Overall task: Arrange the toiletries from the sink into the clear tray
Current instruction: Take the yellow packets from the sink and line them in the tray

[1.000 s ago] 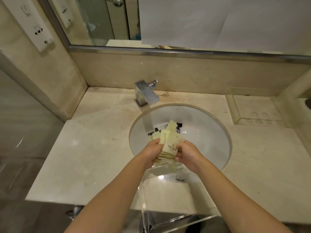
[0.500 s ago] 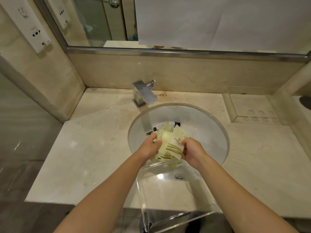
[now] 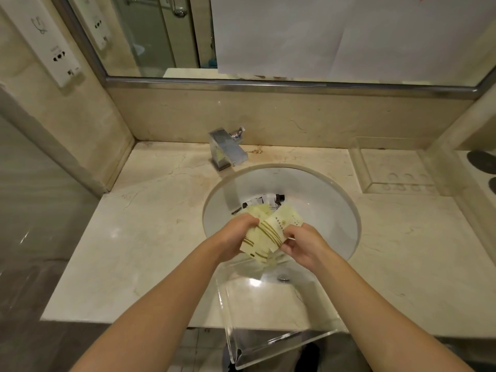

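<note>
Both hands hold a bunch of pale yellow-green toiletry packets (image 3: pixel 269 233) over the front of the white sink basin (image 3: pixel 330 210). My left hand (image 3: pixel 237 233) grips the bunch from the left, and my right hand (image 3: pixel 302 244) pinches its right edge. A clear tray (image 3: pixel 233 326) sits tilted under my forearms, half over the basin's front rim and the counter edge. More toiletries, small dark-capped bottles and white sachets (image 3: pixel 265 201), lie in the basin behind the packets.
A chrome faucet (image 3: pixel 226 150) stands behind the basin. A second clear tray (image 3: pixel 391 170) rests at the counter's back right. Dark round objects (image 3: pixel 481 162) sit at the far right edge. A mirror and a wall socket panel (image 3: pixel 57 56) are above.
The packets have fanned out wider between my hands and shifted slightly toward me, over the tray's far end. The view has tilted a little.
</note>
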A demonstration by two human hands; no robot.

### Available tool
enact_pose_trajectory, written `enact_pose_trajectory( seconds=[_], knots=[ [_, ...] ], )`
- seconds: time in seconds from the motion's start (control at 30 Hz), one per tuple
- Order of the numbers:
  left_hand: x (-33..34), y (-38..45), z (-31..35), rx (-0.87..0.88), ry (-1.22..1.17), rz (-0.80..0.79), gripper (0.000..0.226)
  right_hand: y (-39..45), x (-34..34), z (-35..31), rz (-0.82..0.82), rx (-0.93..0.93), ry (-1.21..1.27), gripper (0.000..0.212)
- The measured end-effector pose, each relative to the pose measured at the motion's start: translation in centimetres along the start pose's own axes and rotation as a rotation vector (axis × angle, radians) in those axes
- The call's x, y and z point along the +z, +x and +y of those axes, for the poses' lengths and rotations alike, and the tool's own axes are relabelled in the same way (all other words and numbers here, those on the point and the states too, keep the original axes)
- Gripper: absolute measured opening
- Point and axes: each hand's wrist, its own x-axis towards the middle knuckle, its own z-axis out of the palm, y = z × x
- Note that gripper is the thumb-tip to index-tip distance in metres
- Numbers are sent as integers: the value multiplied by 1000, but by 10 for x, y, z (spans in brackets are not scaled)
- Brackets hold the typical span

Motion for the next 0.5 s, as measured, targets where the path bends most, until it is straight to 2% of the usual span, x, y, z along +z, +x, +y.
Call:
enact_pose_trajectory(
  seconds=[0.13, 0.2, 0.37, 0.5],
  knots=[
    [2, -9, 2, -73, -87, -218, 40, -9, 6, 2, -51, -22, -21, 30],
    [0, -13, 3, -72, -29, -271, 42, -12, 3, 3, -80, -33, -73, 33],
    [-5, -16, -3, 3, 89, -159, 14, -20, -8, 5, -60, -34, -243, 31],
    [-14, -18, -9, 24, 174, -52, 23, -27, -19, 9, -51, 7, -271, 20]
  ],
)
